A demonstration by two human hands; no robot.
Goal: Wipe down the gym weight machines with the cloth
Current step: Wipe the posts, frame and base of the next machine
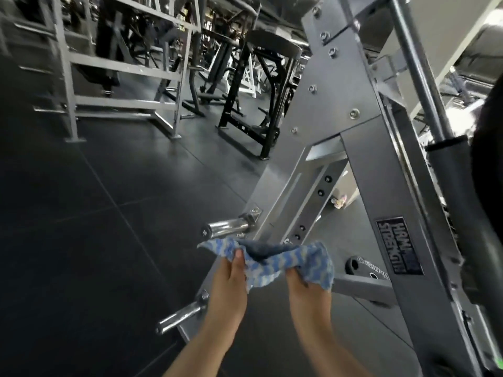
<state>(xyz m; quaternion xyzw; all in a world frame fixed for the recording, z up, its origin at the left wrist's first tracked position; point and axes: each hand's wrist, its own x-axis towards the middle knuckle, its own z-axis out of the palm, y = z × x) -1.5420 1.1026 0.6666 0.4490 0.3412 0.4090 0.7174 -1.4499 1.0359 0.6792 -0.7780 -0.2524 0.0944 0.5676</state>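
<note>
**Two hands stretch a blue cloth in front of a grey weight machine**

The cloth [275,261] is held in the air between both hands, in front of the lower part of the grey weight machine frame [386,191] and not touching it. The left hand [231,278] pinches the cloth's left end, thumb on top. The right hand [304,284] has its fingers curled round the right end; those fingertips are hidden inside the fabric. Both forearms are cut off by the bottom edge.

The cloth is rumpled, patterned in blue and white waves, with a darker blue fold sagging along its top.

Just beyond the cloth's left corner a chrome plate peg [226,229] sticks out from the frame; a second peg [181,317] sits lower left. A black label [398,246] on the frame appears upside down and is only partly legible. Background machines on the dark rubber floor [81,213] are blurred.
</note>
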